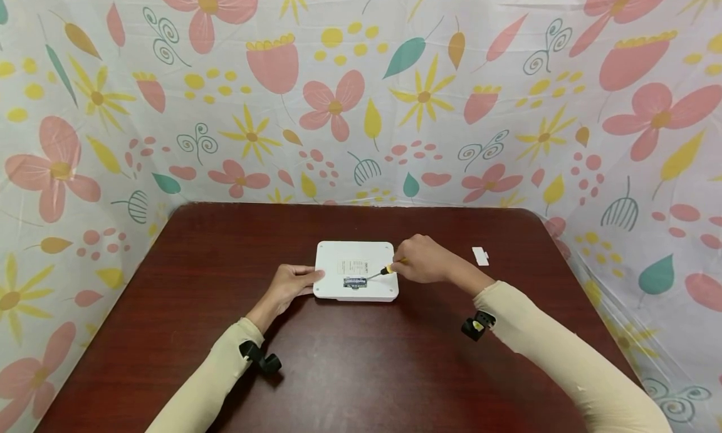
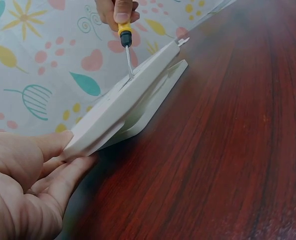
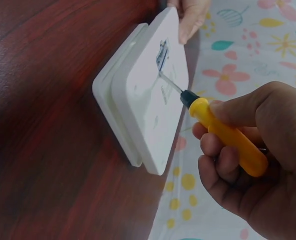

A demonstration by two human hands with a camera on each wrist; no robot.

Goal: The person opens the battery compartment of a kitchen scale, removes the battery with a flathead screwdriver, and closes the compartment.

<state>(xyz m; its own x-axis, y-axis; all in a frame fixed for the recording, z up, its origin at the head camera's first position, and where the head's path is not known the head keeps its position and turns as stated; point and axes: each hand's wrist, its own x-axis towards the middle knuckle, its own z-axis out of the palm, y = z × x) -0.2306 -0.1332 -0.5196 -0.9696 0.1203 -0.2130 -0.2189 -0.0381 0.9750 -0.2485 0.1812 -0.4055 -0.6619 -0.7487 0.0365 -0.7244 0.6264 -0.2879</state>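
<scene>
A white two-layered device (image 1: 327,257), much like a digital scale, lies with its labelled underside up at the middle of the table. My left hand (image 1: 286,287) pinches its left edge, thumb on top and fingers beneath, as the left wrist view shows. In my right hand (image 3: 257,155) is a screwdriver (image 3: 230,140) with a yellow handle and black collar. Its metal tip is right at the end of the open battery compartment, where batteries (image 1: 355,282) sit. The right wrist view shows the fingers curled round the handle.
A small white battery cover (image 1: 481,256) with a tab lies on the dark red-brown wooden table (image 1: 350,358), right of my right hand. Flower-patterned sheeting (image 1: 333,151) hangs behind the table and along both sides. Each sleeve carries a black wrist camera (image 1: 478,325).
</scene>
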